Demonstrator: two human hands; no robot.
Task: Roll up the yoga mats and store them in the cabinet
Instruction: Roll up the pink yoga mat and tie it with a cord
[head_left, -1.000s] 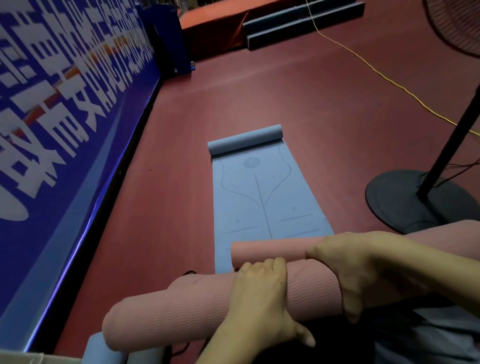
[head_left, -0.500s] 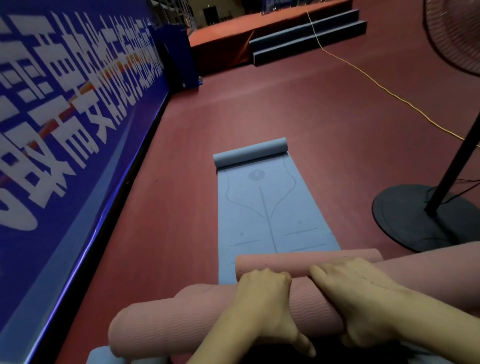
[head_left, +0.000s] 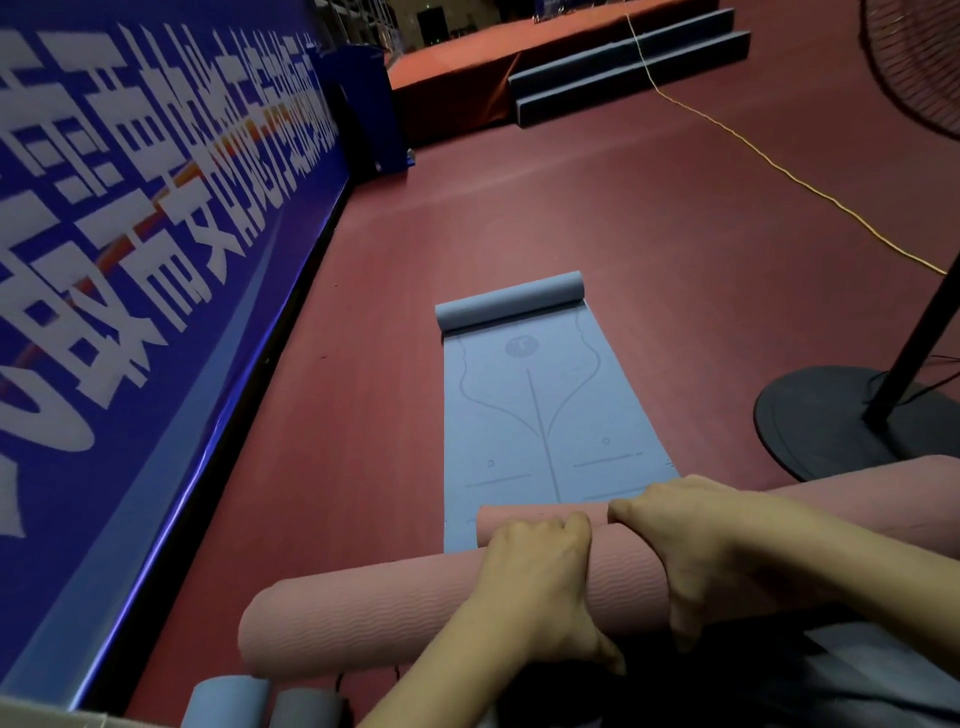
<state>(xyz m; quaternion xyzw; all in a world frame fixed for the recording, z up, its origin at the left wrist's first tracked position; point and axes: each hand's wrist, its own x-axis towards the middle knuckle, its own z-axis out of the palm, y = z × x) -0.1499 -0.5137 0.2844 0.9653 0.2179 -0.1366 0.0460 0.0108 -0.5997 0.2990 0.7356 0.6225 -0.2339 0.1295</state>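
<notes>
A rolled pink yoga mat (head_left: 374, 618) lies crosswise in front of me, lifted off the floor. My left hand (head_left: 540, 582) grips it from above near its middle, fingers curled over the top. My right hand (head_left: 696, 540) grips the same roll just to the right. A second pink roll (head_left: 535, 522) shows behind my fingers. Beyond them a blue yoga mat (head_left: 540, 415) lies flat on the red floor, its far end curled into a small roll (head_left: 509, 301).
A blue banner wall (head_left: 130, 260) runs along the left. A standing fan's black base (head_left: 831, 421) and pole sit at the right. A yellow cable (head_left: 769, 161) crosses the floor. Two grey-blue rolled mats (head_left: 265, 701) lie at the bottom left. Steps (head_left: 623, 78) stand far back.
My view has tilted upward, showing more of the hall. My right hand has slid left along the pink roll, closer to my left hand. The blue mat has not moved.
</notes>
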